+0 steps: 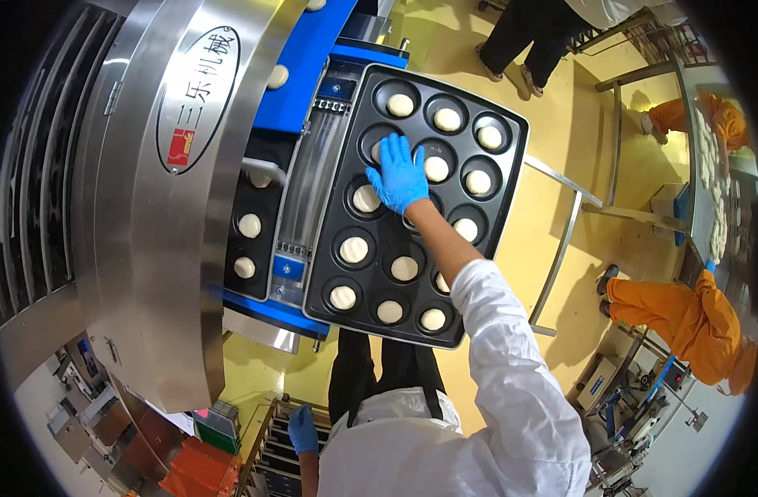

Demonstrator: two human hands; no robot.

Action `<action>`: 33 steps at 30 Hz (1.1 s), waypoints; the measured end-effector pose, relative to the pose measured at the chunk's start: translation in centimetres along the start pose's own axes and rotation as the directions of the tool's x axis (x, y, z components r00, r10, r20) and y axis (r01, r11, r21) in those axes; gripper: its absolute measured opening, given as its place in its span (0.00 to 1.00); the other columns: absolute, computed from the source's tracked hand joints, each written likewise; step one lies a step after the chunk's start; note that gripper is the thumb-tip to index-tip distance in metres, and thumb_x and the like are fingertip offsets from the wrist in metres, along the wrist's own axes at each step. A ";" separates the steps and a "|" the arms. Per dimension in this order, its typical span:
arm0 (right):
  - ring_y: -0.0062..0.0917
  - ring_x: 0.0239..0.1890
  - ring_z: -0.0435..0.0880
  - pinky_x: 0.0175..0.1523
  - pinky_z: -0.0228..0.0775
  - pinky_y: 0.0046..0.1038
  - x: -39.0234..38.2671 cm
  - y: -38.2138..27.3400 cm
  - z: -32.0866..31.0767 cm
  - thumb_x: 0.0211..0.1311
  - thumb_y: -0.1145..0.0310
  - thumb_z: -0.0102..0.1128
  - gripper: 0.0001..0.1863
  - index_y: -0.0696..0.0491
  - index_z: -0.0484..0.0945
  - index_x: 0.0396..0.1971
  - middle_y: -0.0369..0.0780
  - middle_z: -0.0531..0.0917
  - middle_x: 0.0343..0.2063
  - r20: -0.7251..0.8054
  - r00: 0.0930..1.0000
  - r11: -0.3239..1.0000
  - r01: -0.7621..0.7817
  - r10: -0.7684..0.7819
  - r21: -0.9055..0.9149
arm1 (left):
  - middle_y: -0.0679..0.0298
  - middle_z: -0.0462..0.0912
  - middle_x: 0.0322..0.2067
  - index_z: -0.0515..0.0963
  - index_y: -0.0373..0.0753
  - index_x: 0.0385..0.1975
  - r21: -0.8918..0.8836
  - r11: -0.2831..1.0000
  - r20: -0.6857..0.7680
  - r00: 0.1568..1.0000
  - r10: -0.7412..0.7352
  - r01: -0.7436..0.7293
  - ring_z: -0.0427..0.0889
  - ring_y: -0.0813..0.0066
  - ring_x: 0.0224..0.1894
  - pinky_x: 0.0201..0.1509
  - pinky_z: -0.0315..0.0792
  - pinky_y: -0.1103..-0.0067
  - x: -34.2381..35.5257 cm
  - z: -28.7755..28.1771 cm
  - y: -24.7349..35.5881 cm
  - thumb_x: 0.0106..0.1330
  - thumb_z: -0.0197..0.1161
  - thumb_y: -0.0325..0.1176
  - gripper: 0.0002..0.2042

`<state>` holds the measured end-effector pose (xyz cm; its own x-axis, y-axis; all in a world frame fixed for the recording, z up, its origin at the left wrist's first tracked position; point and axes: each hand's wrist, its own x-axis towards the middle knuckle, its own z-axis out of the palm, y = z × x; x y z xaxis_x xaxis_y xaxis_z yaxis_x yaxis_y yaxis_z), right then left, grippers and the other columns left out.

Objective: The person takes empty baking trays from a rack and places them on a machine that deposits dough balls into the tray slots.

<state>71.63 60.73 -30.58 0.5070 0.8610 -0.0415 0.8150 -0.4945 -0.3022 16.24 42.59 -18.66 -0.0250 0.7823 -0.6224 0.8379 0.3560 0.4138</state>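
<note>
A large black baking tray (pixel 383 232) with rows of round wells lies before me, tilted in the view. Pale dough rounds (pixel 354 249) sit in its wells. My right hand (pixel 399 176), in a blue glove, reaches over the tray with fingers spread flat. Its fingertips overlap a dough round (pixel 376 153) in the left column, partly hidden beneath them; the palm and forearm cover other wells. Low at my left side hangs my left hand (pixel 303 428), also blue-gloved, away from the tray. Its fingers look curled and nothing shows in them.
A steel machine (pixel 188 248) stands left, with a blue belt (pixel 292 74) carrying dough. Beside its roller conveyor (pixel 317 166) is another dough-filled tray (pixel 250 286). A metal frame (pixel 561 257) stands right of my tray. People in orange (pixel 677 315) work at a table farther right; another person (pixel 532 37) stands beyond.
</note>
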 end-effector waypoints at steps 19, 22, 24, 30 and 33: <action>0.37 0.68 0.53 0.68 0.39 0.54 12.9 7.2 -0.8 0.64 0.47 0.41 0.33 0.49 0.55 0.65 0.43 0.55 0.66 0.037 0.982 0.976 0.191 -0.188 -0.109 | 0.62 0.80 0.31 0.78 0.31 0.38 0.040 0.999 0.020 0.999 0.027 -0.028 0.76 0.77 0.33 0.40 0.72 0.80 0.1 0.5 5.8 0.64 0.57 0.31 0.10; 0.40 0.65 0.59 0.65 0.47 0.52 11.1 7.1 -3.8 0.63 0.52 0.45 0.32 0.51 0.58 0.63 0.48 0.62 0.62 -0.186 0.982 0.999 -0.006 0.014 0.043 | 0.63 0.80 0.31 0.78 0.31 0.38 0.039 0.997 0.035 0.997 -0.068 0.066 0.76 0.78 0.33 0.40 0.72 0.80 0.0 0.9 5.6 0.65 0.56 0.31 0.10; 0.45 0.54 0.70 0.56 0.61 0.46 8.8 7.7 -5.2 0.60 0.54 0.49 0.30 0.60 0.64 0.57 0.53 0.70 0.53 -0.346 0.908 0.971 -0.210 0.238 0.115 | 0.63 0.80 0.32 0.78 0.31 0.38 -0.033 0.994 0.044 0.994 -0.099 0.101 0.76 0.77 0.34 0.40 0.72 0.80 0.4 0.8 3.9 0.65 0.56 0.30 0.10; 0.52 0.66 0.51 0.66 0.46 0.51 6.0 12.8 -0.4 0.62 0.48 0.46 0.38 0.63 0.55 0.62 0.55 0.54 0.65 -0.133 0.974 0.982 -0.189 0.185 -0.017 | 0.62 0.80 0.34 0.77 0.31 0.41 0.057 0.995 0.076 0.993 -0.089 0.085 0.77 0.76 0.36 0.44 0.71 0.80 1.7 1.3 7.0 0.65 0.55 0.29 0.10; 0.49 0.67 0.52 0.66 0.42 0.53 5.3 14.7 -3.4 0.64 0.50 0.45 0.35 0.61 0.55 0.62 0.52 0.56 0.65 -0.075 0.988 0.990 -0.138 0.137 -0.008 | 0.60 0.80 0.38 0.76 0.31 0.42 -0.058 0.998 0.109 0.993 -0.032 0.038 0.77 0.74 0.40 0.49 0.71 0.79 2.8 1.0 5.4 0.65 0.55 0.28 0.10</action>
<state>87.22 57.63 -32.03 0.6333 0.7738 -0.0112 0.7396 -0.6094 -0.2856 21.29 46.17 -18.81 0.0083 0.7099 -0.7042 0.8032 0.4148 0.4276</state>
